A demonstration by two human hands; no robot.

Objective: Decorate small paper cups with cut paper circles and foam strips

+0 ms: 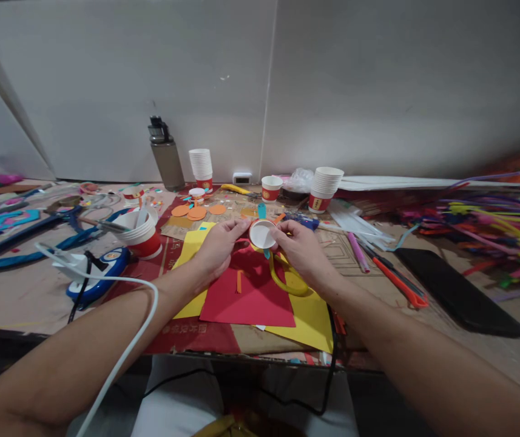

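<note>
Between my two hands is a small paper cup (262, 234), its white round opening facing me, with teal strips sticking out above and below it. My left hand (223, 243) pinches the cup's left edge. On the opposite side my right hand (300, 247) grips the rim with thumb and fingers. Below them lie a red paper sheet (250, 306) and yellow paper (317, 325). A small orange strip (238, 281) rests on the red sheet. Beneath my right hand sits yellow-handled scissors (289, 285), partly hidden.
Stacked paper cups (326, 188) stand at the back, near orange paper discs (196, 212) and a bottle (166, 158). At left are a cup holding tools (144, 240) and a white cable (150, 309). A utility knife (398, 282), a black phone-like slab (462, 291) and pipe cleaners (496, 224) lie right.
</note>
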